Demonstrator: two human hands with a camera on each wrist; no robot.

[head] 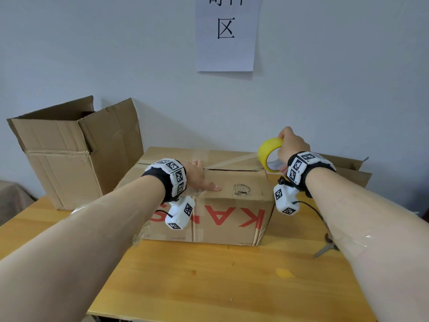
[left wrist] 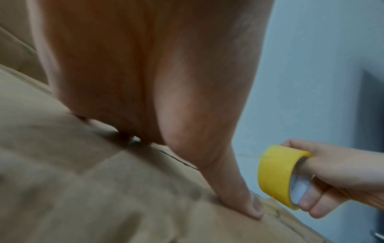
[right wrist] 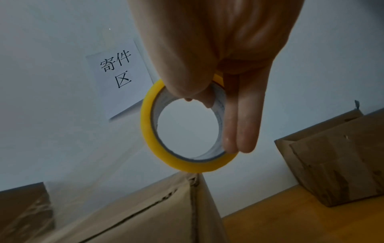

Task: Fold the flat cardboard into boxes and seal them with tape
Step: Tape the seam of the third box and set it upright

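Note:
A closed cardboard box (head: 209,201) with red letters on its front lies in the middle of the wooden table (head: 209,280). My left hand (head: 199,175) rests flat on its top by the flap seam (head: 234,169), fingers straight, thumb (left wrist: 245,197) pressing the cardboard (left wrist: 83,180). My right hand (head: 291,147) grips a yellow tape roll (head: 270,154) just above the box's right top edge, with fingers through the core. In the right wrist view the tape roll (right wrist: 149,131) hangs over the box corner (right wrist: 193,189). A clear strip of tape runs from the roll across the box top.
An open cardboard box (head: 69,154) with raised flaps stands at the back left. More cardboard (head: 348,170) lies behind my right wrist. Scissors (head: 325,249) lie on the table under my right forearm. A paper sign (head: 226,33) hangs on the wall behind.

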